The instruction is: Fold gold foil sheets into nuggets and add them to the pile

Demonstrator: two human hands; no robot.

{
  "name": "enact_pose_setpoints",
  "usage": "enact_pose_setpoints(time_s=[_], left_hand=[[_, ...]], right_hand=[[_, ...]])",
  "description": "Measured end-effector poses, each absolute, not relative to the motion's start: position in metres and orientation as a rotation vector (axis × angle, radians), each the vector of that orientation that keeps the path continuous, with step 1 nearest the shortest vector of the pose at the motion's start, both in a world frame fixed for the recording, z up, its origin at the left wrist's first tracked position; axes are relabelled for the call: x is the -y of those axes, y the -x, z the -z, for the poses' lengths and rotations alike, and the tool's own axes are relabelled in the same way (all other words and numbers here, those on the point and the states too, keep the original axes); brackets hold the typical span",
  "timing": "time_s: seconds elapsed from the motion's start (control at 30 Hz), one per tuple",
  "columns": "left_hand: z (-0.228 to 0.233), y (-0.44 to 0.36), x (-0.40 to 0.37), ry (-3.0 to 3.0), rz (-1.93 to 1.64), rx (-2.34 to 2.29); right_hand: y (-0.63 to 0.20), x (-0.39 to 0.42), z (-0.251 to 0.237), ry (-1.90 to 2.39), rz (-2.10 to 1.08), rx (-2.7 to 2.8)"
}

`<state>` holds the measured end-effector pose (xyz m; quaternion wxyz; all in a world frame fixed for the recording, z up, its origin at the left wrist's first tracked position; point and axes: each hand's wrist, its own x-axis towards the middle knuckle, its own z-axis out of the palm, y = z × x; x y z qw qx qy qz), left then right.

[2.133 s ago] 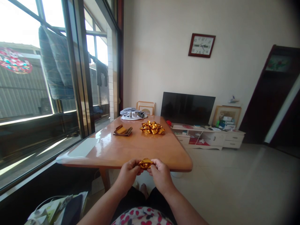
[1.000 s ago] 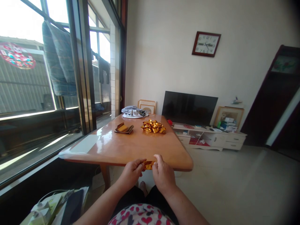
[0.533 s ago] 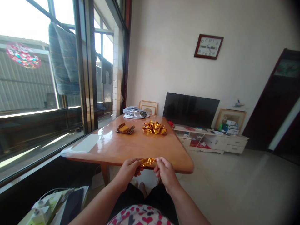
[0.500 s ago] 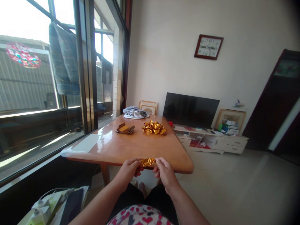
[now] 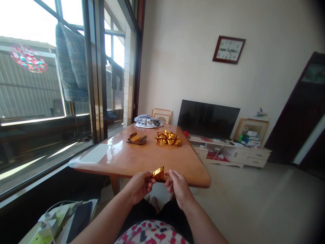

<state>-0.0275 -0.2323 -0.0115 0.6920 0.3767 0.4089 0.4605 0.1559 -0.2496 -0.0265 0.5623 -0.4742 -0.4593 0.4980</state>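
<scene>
A small piece of folded gold foil paper (image 5: 158,173) is pinched between the thumb and fingers of my left hand (image 5: 141,184), just over the near edge of the table. It has a pointed corner standing up on its right side. Close to that side is my right hand (image 5: 177,184), its fingers loosely bent and thumb apart, with a slight gap to the foil. Farther back on the table lies a heap of folded gold foil pieces (image 5: 168,138). To the left of the heap sits a stack of flat gold and brown paper sheets (image 5: 137,138).
The glossy wooden table (image 5: 142,159) stretches away in front of me. Folded clothes (image 5: 148,121) lie at its far end. Beyond are a television (image 5: 208,118) and a low white cabinet (image 5: 237,154). Power strips (image 5: 48,225) and a dark flat object (image 5: 80,217) are at lower left.
My right fingers have come off the foil's right end, and the foil now has a raised point there. My left hand keeps its hold. The view has shifted slightly.
</scene>
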Motion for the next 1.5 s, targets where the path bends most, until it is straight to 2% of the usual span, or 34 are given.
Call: enact_pose_setpoints(time_s=[0.2, 0.4, 0.67, 0.87, 1.03, 1.23, 1.37, 1.5], left_hand=[[0.015, 0.031, 0.228, -0.602, -0.951, -0.831], [0.015, 0.031, 0.231, -0.635, -0.97, -0.785], [0.015, 0.022, 0.239, -1.312, -1.192, -0.887], [0.017, 0.016, 0.24, -1.487, -1.339, -0.805], [0.017, 0.023, 0.241, -1.758, -1.509, -0.988], [0.023, 0.026, 0.237, -1.957, -1.553, -1.016], [0.025, 0.023, 0.236, -1.874, -1.507, -1.021], [0.02, 0.021, 0.238, -1.54, -1.37, -0.989]], right_hand=[[-0.155, 0.252, 0.028, 1.083, -1.22, 1.07], [-0.152, 0.256, 0.025, 1.03, -1.314, 1.015], [-0.154, 0.258, 0.019, 0.906, -1.432, 0.901], [-0.153, 0.265, 0.013, 0.792, -1.439, 0.961], [-0.153, 0.268, 0.01, 0.777, -1.384, 1.01], [-0.153, 0.266, 0.013, 0.772, -1.363, 1.022], [-0.154, 0.266, 0.015, 0.806, -1.315, 1.05], [-0.157, 0.268, 0.014, 0.88, -1.218, 1.144]])
